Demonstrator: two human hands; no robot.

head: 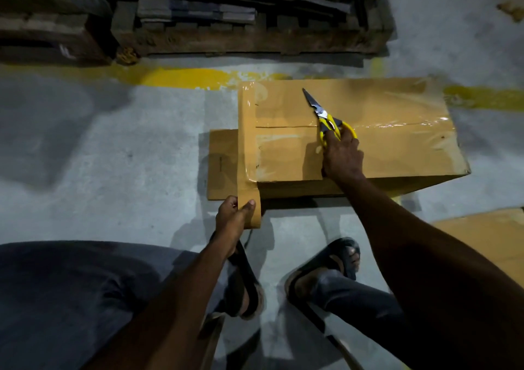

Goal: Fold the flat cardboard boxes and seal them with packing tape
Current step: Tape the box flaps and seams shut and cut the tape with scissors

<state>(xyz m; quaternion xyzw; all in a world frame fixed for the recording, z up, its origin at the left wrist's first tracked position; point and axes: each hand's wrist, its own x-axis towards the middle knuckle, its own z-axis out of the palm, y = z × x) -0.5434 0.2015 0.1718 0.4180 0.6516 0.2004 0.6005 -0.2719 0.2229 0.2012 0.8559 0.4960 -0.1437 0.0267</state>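
Observation:
A folded brown cardboard box lies on the floor, its top seam covered with glossy tape. A strip of brown packing tape runs across the box's left end and down to the tape roll, which my left hand grips just below the box's near left corner. My right hand rests on the box top and holds yellow-handled scissors, blades together and pointing away to the upper left. A flat cardboard sheet sticks out from under the box on the left.
A dark wooden pallet stacked with flat material stands beyond the box. Yellow floor lines cross the concrete. Another cardboard piece lies at the right. My feet in sandals are near the box's front edge.

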